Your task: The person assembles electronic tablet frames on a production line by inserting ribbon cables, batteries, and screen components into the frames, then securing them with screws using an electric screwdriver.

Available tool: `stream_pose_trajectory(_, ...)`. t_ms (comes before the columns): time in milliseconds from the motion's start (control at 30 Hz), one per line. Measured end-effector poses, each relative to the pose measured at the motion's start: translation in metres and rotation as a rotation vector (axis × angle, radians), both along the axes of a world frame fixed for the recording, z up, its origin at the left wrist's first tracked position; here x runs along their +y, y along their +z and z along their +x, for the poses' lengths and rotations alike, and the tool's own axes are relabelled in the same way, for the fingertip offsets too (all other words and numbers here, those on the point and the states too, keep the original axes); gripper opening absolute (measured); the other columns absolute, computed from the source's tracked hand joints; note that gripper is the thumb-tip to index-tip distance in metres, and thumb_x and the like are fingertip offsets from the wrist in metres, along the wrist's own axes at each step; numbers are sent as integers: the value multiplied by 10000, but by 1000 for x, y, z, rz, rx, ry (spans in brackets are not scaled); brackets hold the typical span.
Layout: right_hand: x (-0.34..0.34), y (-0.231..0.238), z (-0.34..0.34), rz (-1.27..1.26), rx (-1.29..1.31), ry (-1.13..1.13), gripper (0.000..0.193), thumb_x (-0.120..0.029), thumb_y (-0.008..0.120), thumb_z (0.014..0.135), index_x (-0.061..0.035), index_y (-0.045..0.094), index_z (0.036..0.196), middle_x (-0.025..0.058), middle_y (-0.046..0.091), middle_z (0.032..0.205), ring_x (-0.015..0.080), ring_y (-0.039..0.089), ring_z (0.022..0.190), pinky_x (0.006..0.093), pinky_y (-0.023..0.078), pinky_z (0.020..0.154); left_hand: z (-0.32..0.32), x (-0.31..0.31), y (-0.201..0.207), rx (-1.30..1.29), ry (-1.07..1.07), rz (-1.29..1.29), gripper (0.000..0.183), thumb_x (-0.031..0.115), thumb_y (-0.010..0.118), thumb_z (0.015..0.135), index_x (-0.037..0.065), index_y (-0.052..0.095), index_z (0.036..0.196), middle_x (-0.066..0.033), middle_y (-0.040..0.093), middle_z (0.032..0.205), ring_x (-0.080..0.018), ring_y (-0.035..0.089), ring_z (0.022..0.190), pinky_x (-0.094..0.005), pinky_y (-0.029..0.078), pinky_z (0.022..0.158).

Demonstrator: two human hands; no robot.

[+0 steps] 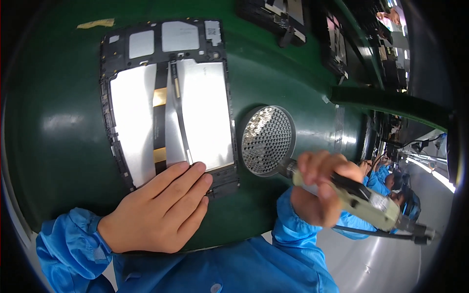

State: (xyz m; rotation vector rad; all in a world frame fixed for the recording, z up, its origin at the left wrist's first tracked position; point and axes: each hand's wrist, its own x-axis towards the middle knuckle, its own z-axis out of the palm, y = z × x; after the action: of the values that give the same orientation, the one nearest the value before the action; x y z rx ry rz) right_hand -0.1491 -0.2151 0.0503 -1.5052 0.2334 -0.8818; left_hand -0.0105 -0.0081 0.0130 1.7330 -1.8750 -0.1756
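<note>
A tablet's open chassis [168,110], black-framed with two large silver plates, lies flat before me. My left hand [161,207] rests on its lower edge, fingers stretched out and flat, holding nothing. In the air to the right, my right hand [320,183] is wrapped round a pale green electric screwdriver [364,202], slightly blurred. Its nose points left, at the lower right rim of a round grey screw tray [267,141]. Rows of holes cover the tray, with shiny small screws gathered at its left side. Whether the driver's bit touches the tray cannot be told.
A green mat [63,146] covers the bench. More black device frames [273,19] lie at the far right, and a green rail [391,102] runs there. A yellowish tape strip [96,23] is at far left. Other people in blue sleeves [381,183] work to the right.
</note>
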Motion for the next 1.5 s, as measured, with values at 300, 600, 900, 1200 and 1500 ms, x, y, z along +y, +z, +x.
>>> stream_pose_trajectory(300,52,22,11,-11,69,217,282,-61,648,782,-110,500,1017,22,473,724,140,516,625,307,417,576,1,-1,-6,22,14,-54,127,83,683,780,43,701,899,-189,641,1111,-335,593,1100,-431,446,996)
stream_pose_trajectory(600,57,11,15,-33,89,334,274,-20,637,796,-82,461,998,48,508,743,157,528,587,312,434,549,-1,-5,-6,41,34,-77,117,86,657,761,33,700,856,-183,639,1091,-326,589,1102,-420,457,979)
stream_pose_trajectory(900,54,6,11,-42,96,342,279,-6,624,788,-77,463,1005,56,511,745,162,526,593,318,432,549,-8,-11,-10,40,48,-95,109,92,647,769,32,704,839,-175,644,1082,-322,592,1096,-425,451,985)
stream_pose_trajectory(1200,52,6,14,-17,71,360,358,97,646,653,-12,506,964,120,548,741,238,550,585,393,471,544,-4,-12,-8,5,36,-89,111,93,641,781,29,701,849,-185,637,1090,-327,587,1100,-429,448,988)
stream_pose_trajectory(1500,55,3,16,-126,0,355,317,58,585,722,-1,476,1014,124,528,752,204,521,602,376,453,565,-3,-10,-1,-124,20,-121,275,143,576,730,-38,671,914,-171,620,1011,-319,565,1035,-418,443,928)
